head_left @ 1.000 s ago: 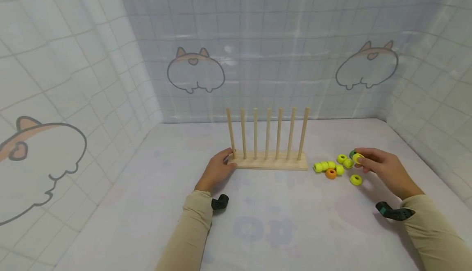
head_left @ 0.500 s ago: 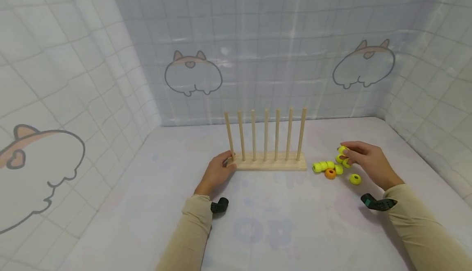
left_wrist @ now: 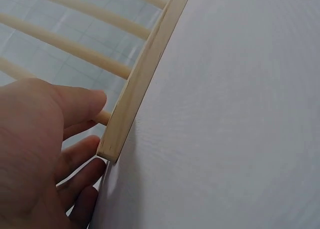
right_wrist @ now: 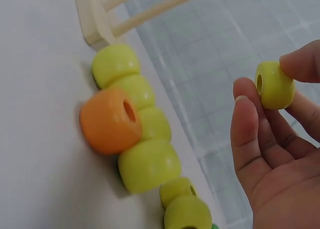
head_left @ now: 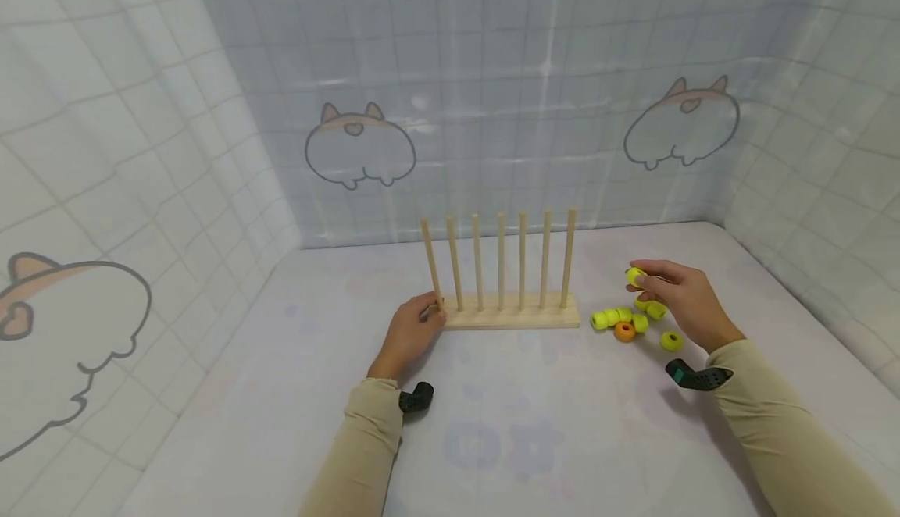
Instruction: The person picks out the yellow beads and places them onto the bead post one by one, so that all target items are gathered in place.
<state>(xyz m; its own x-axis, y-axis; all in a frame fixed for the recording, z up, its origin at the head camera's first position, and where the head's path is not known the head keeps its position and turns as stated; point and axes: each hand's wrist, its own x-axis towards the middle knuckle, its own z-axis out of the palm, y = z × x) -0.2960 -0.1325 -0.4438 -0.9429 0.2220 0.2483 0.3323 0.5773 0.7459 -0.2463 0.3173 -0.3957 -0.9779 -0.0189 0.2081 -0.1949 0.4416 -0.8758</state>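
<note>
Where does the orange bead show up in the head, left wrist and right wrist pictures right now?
Head: the orange bead is right of centre, just below the row of yellow beads.
Left wrist: not in this picture.
Right wrist: the orange bead is left of centre, on the left side of the yellow row.
Shared landmark: the wooden peg rack, at centre in the head view and at the top of both wrist views.
</note>
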